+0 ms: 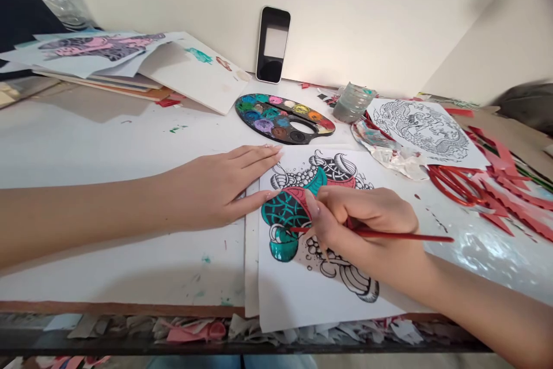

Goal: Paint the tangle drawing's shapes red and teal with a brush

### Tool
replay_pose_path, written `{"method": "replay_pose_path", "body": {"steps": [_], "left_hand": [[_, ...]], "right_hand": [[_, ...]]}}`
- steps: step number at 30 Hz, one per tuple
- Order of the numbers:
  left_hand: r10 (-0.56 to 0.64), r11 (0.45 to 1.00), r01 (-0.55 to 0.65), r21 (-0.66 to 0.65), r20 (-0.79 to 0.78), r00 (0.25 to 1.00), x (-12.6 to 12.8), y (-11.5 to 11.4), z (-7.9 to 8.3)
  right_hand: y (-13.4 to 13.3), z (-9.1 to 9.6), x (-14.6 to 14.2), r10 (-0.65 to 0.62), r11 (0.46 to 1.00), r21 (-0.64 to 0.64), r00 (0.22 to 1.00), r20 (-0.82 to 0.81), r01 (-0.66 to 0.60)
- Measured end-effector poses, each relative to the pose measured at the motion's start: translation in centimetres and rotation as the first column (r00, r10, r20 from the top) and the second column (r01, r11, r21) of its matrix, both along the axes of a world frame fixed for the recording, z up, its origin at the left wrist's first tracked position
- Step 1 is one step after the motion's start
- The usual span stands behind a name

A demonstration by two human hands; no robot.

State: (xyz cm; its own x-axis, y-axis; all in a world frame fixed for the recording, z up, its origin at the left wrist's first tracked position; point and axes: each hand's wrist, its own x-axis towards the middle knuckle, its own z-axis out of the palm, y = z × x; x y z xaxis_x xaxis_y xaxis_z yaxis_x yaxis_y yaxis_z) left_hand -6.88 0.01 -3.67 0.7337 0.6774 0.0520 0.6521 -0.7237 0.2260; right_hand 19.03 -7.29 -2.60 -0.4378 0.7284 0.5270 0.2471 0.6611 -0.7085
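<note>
My right hand [363,222] is closed in a pinch on a thin red paintbrush [401,236], its tip down on a teal patch of a black-line mushroom drawing [302,277]. That sheet lies at the table's front edge, partly painted teal and red. My left hand [218,185] lies flat with fingers stretched out, pressing on the table and the sheet's left edge. A dark oval paint palette [283,118] with several coloured wells sits just beyond the sheet.
A phone [272,44] leans upright against the back wall. A small jar of murky water [353,102] stands right of the palette, beside a dragon line drawing [425,127]. Red paper scraps [510,190] lie at right. Stacked sheets and boards [129,64] fill the back left.
</note>
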Motion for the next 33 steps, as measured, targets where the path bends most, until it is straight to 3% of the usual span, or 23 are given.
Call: {"method": "replay_pose_path", "body": {"steps": [20, 33], "left_hand": [[0.002, 1.000, -0.002, 0.003, -0.003, 1.000, 0.17, -0.03, -0.05], [0.002, 1.000, -0.002, 0.004, 0.022, 1.000, 0.02, -0.07, -0.12]], "right_hand": [[0.33, -0.24, -0.01, 0.032, 0.999, 0.037, 0.999, 0.012, -0.033], [0.59, -0.27, 0.18, 0.121, 0.984, 0.120, 0.990, 0.071, -0.129]]}}
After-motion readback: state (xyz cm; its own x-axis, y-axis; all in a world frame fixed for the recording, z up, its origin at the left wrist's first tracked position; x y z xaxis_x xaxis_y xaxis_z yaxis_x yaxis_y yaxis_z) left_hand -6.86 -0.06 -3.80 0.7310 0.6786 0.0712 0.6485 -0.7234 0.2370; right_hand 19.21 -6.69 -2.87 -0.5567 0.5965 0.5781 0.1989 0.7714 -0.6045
